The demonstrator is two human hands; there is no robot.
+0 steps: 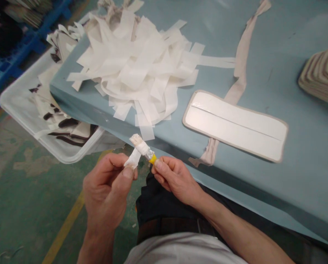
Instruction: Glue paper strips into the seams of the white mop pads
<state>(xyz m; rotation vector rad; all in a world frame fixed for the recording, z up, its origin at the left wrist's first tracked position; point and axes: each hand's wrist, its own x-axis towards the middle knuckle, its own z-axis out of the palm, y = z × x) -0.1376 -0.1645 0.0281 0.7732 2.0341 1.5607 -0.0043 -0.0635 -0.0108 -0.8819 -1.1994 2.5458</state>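
My right hand (pixel 177 178) pinches the yellow handle of a small paintbrush (pixel 150 156), its pale, caked bristles tilted up and to the left. White tape (pixel 142 147) is wrapped around the brush near the bristles. The loose tail of that white tape (pixel 133 158) is pinched between the thumb and fingers of my left hand (pixel 109 183). Both hands are in front of my waist, just off the table's near edge. Beyond them, a heap of white strips (pixel 142 62) lies on the table. Right of it rests a flat white panel with a beige border (pixel 235 124).
A blue-grey covered table (pixel 298 190) extends to the right. A long beige fabric strip (pixel 242 55) runs under the panel. Stacked beige-edged pieces (pixel 322 75) sit at the right edge. A white plastic bin (pixel 67 156) with dark-edged pieces stands left, near a blue pallet (pixel 29 47).
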